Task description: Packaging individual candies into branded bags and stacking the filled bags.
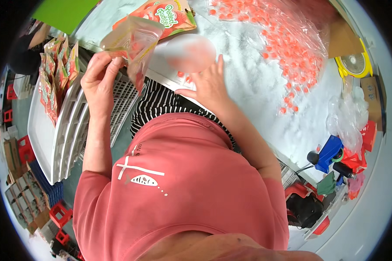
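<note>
My left hand (101,80) is closed in a pinch on the edge of a clear-and-printed pouch (137,41), which hangs tilted over the table's near edge. Its fingers and thumb press together at the pouch's left side. My right hand (212,87) has its thumb stretched out and its fingers apart. It meets the near edge of a blurred, translucent oval dish (191,53); whether it grips the dish is unclear. Reddish pieces show through or in the dish. A few small red-orange candies (184,75) lie just below it, by the table edge.
Many red-orange candies (292,56) spread beside a clear plastic bag on the white table (248,100). A printed pouch (172,19) lies at the back. Left are stacked white trays (41,143) with filled pouches (56,74). A yellow scale (355,63) and blue tape dispenser (330,154) sit right.
</note>
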`<action>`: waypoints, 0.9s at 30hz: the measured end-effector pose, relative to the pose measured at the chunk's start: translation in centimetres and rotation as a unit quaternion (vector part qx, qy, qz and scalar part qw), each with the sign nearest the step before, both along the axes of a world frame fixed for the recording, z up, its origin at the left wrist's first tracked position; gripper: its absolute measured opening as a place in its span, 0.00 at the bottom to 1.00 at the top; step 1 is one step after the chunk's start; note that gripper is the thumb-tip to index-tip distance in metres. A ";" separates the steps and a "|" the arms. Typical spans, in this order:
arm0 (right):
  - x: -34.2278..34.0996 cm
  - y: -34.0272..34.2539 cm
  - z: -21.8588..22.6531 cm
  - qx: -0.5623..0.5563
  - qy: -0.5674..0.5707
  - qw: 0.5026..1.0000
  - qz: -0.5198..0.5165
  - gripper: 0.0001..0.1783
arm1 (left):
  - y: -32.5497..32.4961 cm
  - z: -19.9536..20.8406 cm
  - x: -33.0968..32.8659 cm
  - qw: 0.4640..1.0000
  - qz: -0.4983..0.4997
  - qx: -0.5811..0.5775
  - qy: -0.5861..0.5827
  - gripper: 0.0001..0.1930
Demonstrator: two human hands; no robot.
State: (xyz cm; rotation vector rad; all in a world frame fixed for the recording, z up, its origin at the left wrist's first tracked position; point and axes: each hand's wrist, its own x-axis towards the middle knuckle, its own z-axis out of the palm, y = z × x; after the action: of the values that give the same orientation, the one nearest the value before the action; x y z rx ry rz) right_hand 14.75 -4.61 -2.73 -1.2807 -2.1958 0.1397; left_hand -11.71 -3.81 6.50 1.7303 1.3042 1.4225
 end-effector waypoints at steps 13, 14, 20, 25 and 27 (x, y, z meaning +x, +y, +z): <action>-0.6 6.1 -4.2 0.011 -0.097 0.995 0.031 0.29 | -1.3 -2.5 -2.2 0.998 -0.014 -0.043 0.041 0.06; -0.4 6.0 -4.2 0.018 -0.089 0.996 0.026 0.23 | -1.3 -2.6 -2.2 0.998 -0.016 -0.044 0.040 0.06; 0.1 5.6 -4.6 0.080 -0.058 0.995 0.017 0.14 | -1.0 -2.7 -1.5 0.998 -0.037 -0.044 0.037 0.06; 1.9 6.7 -5.1 0.094 0.172 0.981 -0.015 0.08 | -0.6 -2.6 0.3 0.994 -0.057 -0.034 0.085 0.07; 3.6 7.1 -4.9 -0.178 0.529 0.827 -0.061 0.05 | -0.2 -2.4 1.3 0.991 -0.061 -0.010 0.120 0.07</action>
State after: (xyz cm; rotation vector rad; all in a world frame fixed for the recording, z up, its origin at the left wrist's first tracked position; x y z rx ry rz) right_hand 18.35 2.51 -7.65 -1.0969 -1.1328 0.9920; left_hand -10.39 -4.05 4.13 1.9802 1.3020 1.1573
